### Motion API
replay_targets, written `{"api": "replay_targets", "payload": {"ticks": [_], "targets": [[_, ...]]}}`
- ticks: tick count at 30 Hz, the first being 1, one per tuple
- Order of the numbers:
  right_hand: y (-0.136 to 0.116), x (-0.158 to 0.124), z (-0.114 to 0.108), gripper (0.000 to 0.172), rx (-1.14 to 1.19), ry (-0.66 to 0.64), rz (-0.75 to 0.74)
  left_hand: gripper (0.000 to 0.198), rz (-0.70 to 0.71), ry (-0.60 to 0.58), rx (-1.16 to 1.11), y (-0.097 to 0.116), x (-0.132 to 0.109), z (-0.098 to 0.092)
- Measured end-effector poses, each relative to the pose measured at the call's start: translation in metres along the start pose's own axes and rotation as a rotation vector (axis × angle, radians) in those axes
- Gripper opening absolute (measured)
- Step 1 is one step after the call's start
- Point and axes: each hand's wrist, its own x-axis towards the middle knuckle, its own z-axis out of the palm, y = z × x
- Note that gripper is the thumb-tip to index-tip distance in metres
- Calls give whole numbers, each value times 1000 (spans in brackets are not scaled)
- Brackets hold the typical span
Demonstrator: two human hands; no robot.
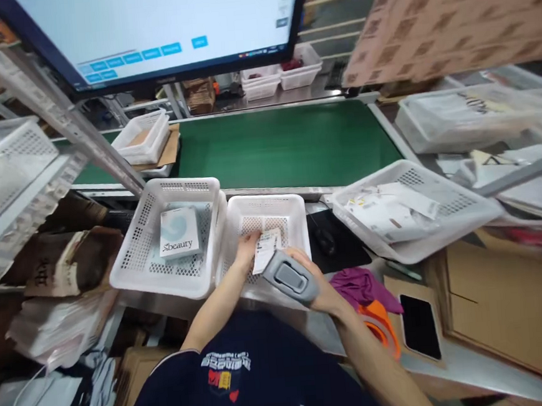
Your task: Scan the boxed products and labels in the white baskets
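My left hand (247, 247) reaches into the middle white basket (295, 213) and pinches a printed paper slip (266, 251) at its left edge. My right hand (315, 281) grips a grey handheld scanner (290, 278), which points at the slip from just in front of the basket. To the left stands another white basket (134, 257) with a pale box (179, 233) marked "beauty" lying flat inside.
A green conveyor belt (285, 142) runs behind the baskets, under a large monitor (163, 24). A tilted white basket (468, 209) of paper packets sits at the right. A black phone (420, 326), orange tape roll (378, 323) and purple cloth (359, 283) lie near my right arm. Cardboard boxes (509, 309) stand at right.
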Motion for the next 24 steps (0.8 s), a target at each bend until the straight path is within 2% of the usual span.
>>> {"api": "replay_targets", "payload": {"ticks": [3, 5, 7, 9, 12, 16, 20, 24], "targets": [[-2, -46, 2, 67, 136, -13, 297, 31, 71, 43, -69, 8, -7, -8], [-4, -70, 6, 74, 142, 27, 423, 34, 210, 44, -87, 16, -15, -10], [-9, -81, 12, 74, 121, 103, 509, 38, 359, 34, -68, 25, -26, -10], [-17, -78, 17, 68, 120, 167, 579, 42, 422, 33, -40, 35, -37, -9], [-35, -60, 21, 58, 60, 261, 569, 44, 462, 63, 16, 49, -52, -9], [-57, -39, 24, 41, -177, 329, 437, 36, 666, 128, 141, 62, -70, -12], [-78, -36, 31, 45, -134, 258, 385, 35, 826, 188, 228, 64, -83, -16], [-103, -49, 35, 50, -84, 245, 392, 37, 861, 252, 247, 61, -90, -23]]}}
